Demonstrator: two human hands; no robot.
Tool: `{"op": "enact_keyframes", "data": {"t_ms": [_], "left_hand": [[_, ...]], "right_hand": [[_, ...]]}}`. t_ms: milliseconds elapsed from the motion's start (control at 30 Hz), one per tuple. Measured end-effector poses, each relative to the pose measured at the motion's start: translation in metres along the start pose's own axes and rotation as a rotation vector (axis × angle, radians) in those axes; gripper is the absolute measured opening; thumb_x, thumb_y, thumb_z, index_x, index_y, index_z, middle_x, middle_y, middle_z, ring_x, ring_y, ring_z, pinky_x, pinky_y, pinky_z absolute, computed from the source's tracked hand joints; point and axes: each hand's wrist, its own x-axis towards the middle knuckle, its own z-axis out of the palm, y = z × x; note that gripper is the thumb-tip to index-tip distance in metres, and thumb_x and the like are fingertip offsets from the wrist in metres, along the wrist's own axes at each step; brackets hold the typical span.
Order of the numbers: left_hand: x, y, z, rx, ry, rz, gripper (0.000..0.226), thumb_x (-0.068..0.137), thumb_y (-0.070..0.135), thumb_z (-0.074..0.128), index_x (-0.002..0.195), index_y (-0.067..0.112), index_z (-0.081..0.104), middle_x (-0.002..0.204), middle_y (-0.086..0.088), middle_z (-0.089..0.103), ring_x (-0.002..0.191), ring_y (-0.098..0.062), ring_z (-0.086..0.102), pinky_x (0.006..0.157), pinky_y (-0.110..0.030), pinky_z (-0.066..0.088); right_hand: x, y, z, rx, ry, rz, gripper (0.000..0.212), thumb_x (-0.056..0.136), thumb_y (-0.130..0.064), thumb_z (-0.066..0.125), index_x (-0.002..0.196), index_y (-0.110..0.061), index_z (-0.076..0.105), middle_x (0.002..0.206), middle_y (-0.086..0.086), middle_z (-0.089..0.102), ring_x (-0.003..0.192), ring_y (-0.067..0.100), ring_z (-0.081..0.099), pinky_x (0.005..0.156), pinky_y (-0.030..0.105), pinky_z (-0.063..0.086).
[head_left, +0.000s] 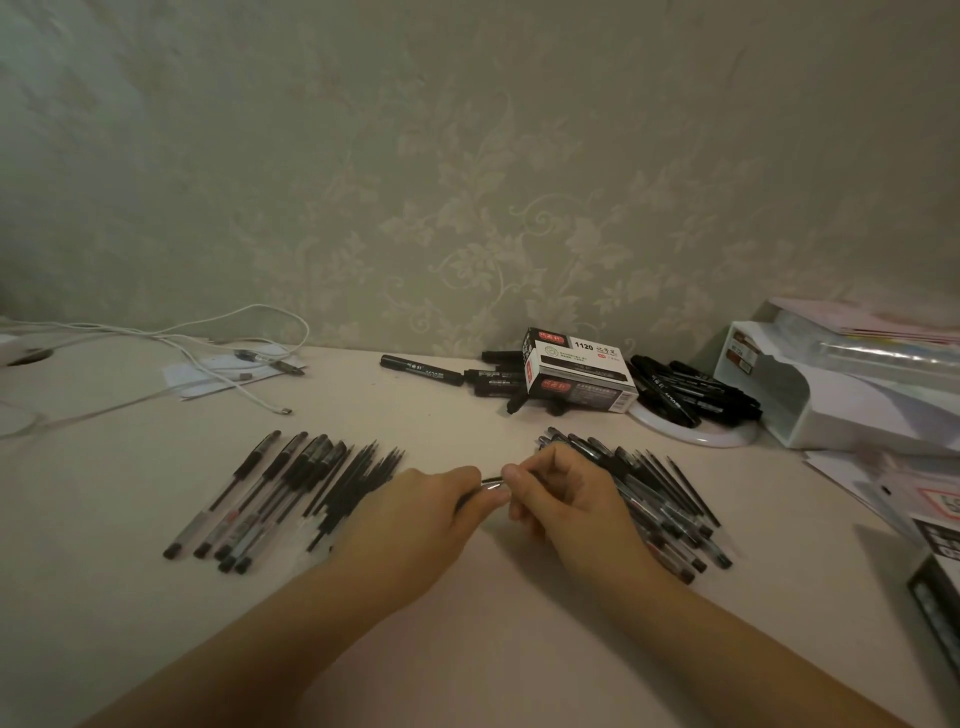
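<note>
Both hands meet over the middle of the pale table. My left hand and my right hand each pinch one end of a thin dark pen, of which only a short shiny stretch shows between the fingertips. To the left lies a fanned pile of black gel pens and refills. A second pile of similar pens lies to the right, partly hidden behind my right hand.
Black markers lie on a white round dish and around a marker box near the wall. White cables and papers sit at the back left. A white file tray and papers crowd the right edge.
</note>
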Motion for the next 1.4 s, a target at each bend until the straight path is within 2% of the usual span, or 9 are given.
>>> {"op": "enact_keyframes", "data": {"t_ms": [67,167,400,633,833,967,1167,1333,1400], "left_hand": [[-0.001,0.002,0.000,-0.007,0.030,-0.003,0.042,0.087,0.068,0.018,0.065,0.035,0.031,0.055,0.002,0.045,0.049,-0.010,0.045,0.044,-0.024,0.025],[-0.003,-0.002,0.000,-0.048,0.066,-0.013,0.034,0.093,0.061,0.028,0.076,0.032,0.035,0.056,0.003,0.048,0.050,-0.010,0.048,0.044,-0.025,0.028],[-0.002,-0.006,0.000,-0.114,0.108,0.000,0.018,0.098,0.042,0.037,0.089,0.028,0.032,0.058,0.005,0.048,0.048,-0.009,0.044,0.044,-0.027,0.027],[-0.002,-0.006,0.002,-0.071,0.070,0.033,0.013,0.098,0.042,0.042,0.090,0.033,0.036,0.071,0.011,0.050,0.060,-0.004,0.050,0.048,-0.016,0.028],[-0.003,-0.002,0.001,-0.180,0.093,0.150,0.009,0.096,0.039,0.048,0.095,0.031,0.045,0.089,0.014,0.055,0.080,-0.004,0.055,0.067,-0.024,0.050],[-0.001,-0.001,0.003,-0.249,0.083,0.183,0.007,0.094,0.034,0.054,0.095,0.032,0.048,0.091,0.018,0.052,0.084,0.003,0.052,0.066,-0.014,0.045],[0.000,-0.002,0.001,-0.326,0.049,0.148,0.007,0.094,0.031,0.055,0.089,0.026,0.054,0.078,0.010,0.058,0.074,-0.005,0.054,0.063,-0.023,0.046],[0.000,-0.002,0.002,-0.321,-0.008,0.107,0.012,0.098,0.032,0.047,0.095,0.027,0.057,0.075,0.008,0.058,0.071,-0.005,0.053,0.066,-0.030,0.047],[-0.001,-0.001,0.003,-0.325,0.012,0.114,0.011,0.097,0.035,0.049,0.098,0.026,0.055,0.076,0.011,0.055,0.071,-0.001,0.053,0.061,-0.019,0.043]], "right_hand": [[0.000,0.000,0.000,-0.103,0.036,-0.069,0.008,0.094,-0.026,0.065,0.090,-0.019,0.063,0.074,0.000,0.068,0.063,0.005,0.061,0.060,0.017,0.048],[0.002,0.003,-0.005,-0.423,0.096,-0.184,0.004,0.094,-0.028,0.064,0.092,-0.030,0.060,0.085,-0.012,0.067,0.081,0.003,0.063,0.071,0.013,0.048],[0.004,0.015,-0.006,-0.798,0.057,-0.205,0.012,0.092,-0.023,0.064,0.088,-0.033,0.058,0.086,-0.023,0.055,0.088,-0.006,0.052,0.066,0.010,0.042],[0.005,0.016,-0.005,-0.784,0.049,-0.232,0.002,0.093,-0.029,0.062,0.093,-0.029,0.060,0.095,-0.022,0.055,0.093,0.000,0.052,0.078,0.018,0.047],[0.002,0.002,-0.002,-0.535,0.028,-0.273,0.036,0.089,-0.059,0.046,0.088,-0.029,0.066,0.081,-0.016,0.062,0.082,0.004,0.057,0.068,0.010,0.040],[0.001,0.003,-0.004,-0.421,-0.056,-0.187,0.020,0.093,-0.040,0.058,0.082,-0.028,0.068,0.075,-0.009,0.063,0.068,0.000,0.054,0.065,0.012,0.043],[0.004,0.007,-0.008,-0.316,-0.065,-0.105,0.014,0.090,-0.036,0.067,0.080,-0.026,0.069,0.074,-0.003,0.067,0.070,0.012,0.059,0.065,0.017,0.047],[0.004,0.007,-0.009,-0.266,-0.087,-0.102,0.003,0.089,-0.029,0.071,0.086,-0.028,0.072,0.081,-0.005,0.070,0.072,0.005,0.061,0.068,0.015,0.048],[0.005,0.008,-0.009,-0.286,-0.082,-0.118,0.005,0.089,-0.028,0.070,0.090,-0.033,0.070,0.087,-0.009,0.070,0.074,0.003,0.060,0.069,0.015,0.049]]}}
